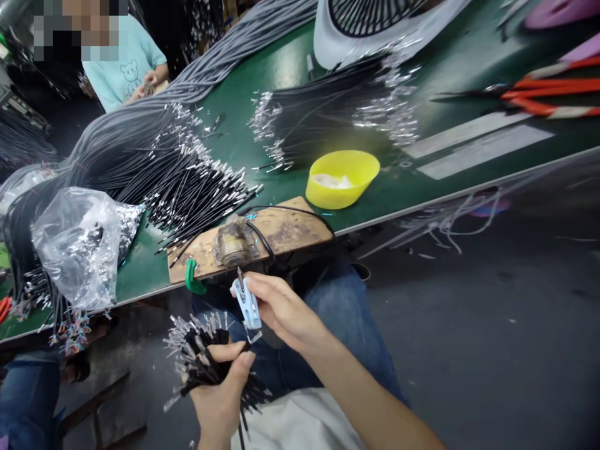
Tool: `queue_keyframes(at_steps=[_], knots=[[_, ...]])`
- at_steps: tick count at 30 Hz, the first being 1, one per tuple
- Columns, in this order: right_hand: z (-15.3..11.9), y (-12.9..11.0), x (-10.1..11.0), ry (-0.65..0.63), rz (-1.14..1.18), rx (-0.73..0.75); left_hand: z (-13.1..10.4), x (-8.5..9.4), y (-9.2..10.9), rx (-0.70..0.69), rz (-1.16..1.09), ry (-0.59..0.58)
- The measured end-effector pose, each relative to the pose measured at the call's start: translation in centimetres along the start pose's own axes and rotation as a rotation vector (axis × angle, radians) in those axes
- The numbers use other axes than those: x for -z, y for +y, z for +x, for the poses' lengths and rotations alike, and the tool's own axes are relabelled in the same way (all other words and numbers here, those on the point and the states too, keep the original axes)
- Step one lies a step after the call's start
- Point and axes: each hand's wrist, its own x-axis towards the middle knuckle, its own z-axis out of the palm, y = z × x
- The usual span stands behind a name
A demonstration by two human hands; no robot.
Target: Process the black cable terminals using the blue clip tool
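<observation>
Below the table edge, my left hand (222, 394) is wrapped round a bundle of black cables (204, 359) with stripped, silvery ends fanning upward. Thumb and forefinger pinch one cable at the bundle's right side. My right hand (284, 312) grips a light blue clip-like tool (247, 304) whose metal tip points up toward a soldering block. The tool's lower end is close to the pinched cable's bare end; whether they touch is unclear. That brownish block (233, 244) sits on a wooden board (290, 228) at the table edge.
The green table (290, 56) bears cable piles (187, 187), a plastic bag (79, 250), a yellow container (342, 179), a fan (389, 25) and orange-handled pliers (553, 94). A green clamp (193, 278) grips the board's edge. Another person (124, 62) stands across the table.
</observation>
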Motion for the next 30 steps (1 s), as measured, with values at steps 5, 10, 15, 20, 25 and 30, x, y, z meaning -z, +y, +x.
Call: queue_keyframes(at_steps=[5, 10, 15, 20, 25, 30], knots=[[0.3, 0.7, -0.2, 0.128, 0.007, -0.001, 0.5, -1.0, 0.5, -0.005, -0.019, -0.034], [0.6, 1.6, 1.1, 0.241, -0.030, 0.058, 0.1, -0.5, -0.1, 0.046, -0.040, -0.046], [-1.0, 2.7, 3.9, 0.295, -0.297, 0.210, -0.7, 0.0, -1.5, 0.147, -0.107, -0.104], [-4.1, 3.5, 4.0, 0.339, -0.743, 0.577, -0.8, -0.4, -2.9, 0.304, -0.209, -0.250], [-5.1, 4.3, 1.8, -0.003, -1.089, 0.740, -0.8, -0.2, -3.0, 0.344, -0.248, -0.350], [-4.6, 4.2, 1.6, -0.093, -0.984, 0.586, -0.9, 0.1, -3.0, 0.347, -0.255, -0.302]])
